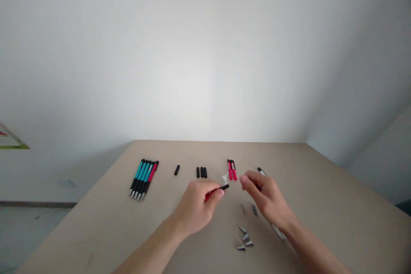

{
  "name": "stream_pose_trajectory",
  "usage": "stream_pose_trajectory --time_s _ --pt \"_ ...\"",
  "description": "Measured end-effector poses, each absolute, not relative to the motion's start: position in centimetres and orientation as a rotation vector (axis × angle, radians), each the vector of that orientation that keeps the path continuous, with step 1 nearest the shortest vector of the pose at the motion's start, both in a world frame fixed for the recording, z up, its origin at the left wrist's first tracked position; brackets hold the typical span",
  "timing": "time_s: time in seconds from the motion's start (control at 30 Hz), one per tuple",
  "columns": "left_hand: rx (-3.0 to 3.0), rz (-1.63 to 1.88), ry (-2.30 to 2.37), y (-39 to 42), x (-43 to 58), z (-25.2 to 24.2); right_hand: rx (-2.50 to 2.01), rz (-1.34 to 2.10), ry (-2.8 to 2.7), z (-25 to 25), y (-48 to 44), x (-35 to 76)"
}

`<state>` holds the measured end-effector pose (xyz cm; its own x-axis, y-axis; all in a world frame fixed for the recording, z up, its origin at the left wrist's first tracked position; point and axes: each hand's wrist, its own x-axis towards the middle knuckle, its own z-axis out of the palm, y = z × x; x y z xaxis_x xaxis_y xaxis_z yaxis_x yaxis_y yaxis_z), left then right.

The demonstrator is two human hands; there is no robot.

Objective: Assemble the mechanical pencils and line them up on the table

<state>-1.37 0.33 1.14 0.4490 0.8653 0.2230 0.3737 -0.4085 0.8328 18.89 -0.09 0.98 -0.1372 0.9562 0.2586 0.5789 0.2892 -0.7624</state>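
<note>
My left hand [197, 205] is closed around a red pen barrel [208, 196], whose black end pokes out past the fingertips towards the right. Across from it, my right hand [269, 199] has thumb and fingers pinched together; whatever they may hold is too small or hidden to make out. Small white pieces [224, 178] lie just beyond the black end of the barrel. Behind them are two red barrels with black tops [231, 170]. Partly covered by my right hand and forearm are slim pale rods [278, 232] and a black-ended piece [261, 171].
Several pens, teal and red [144, 180], lie side by side at the left of the table [105, 222]. Black sleeves [201, 172] and a separate black sleeve [177, 170] rest at the back. Silver cone tips [245, 237] and small dark pieces [254, 209] sit in front.
</note>
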Motion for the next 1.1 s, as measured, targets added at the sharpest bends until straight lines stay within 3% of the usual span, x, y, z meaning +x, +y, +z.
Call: stream_pose_trajectory --time_s 0.1,0.5,1.1 --pt "2.197 0.783 0.962 -0.2 -0.9 1.0 -1.249 0.801 -2.072 0.4 -0.6 17.8" --pt "2.149 0.756 1.058 -0.3 -0.3 0.3 -1.268 0.739 -2.176 1.0 -0.1 18.9" --pt "1.341 0.466 0.855 0.3 -0.2 0.0 -1.117 0.643 -2.222 1.8 -0.7 18.9"
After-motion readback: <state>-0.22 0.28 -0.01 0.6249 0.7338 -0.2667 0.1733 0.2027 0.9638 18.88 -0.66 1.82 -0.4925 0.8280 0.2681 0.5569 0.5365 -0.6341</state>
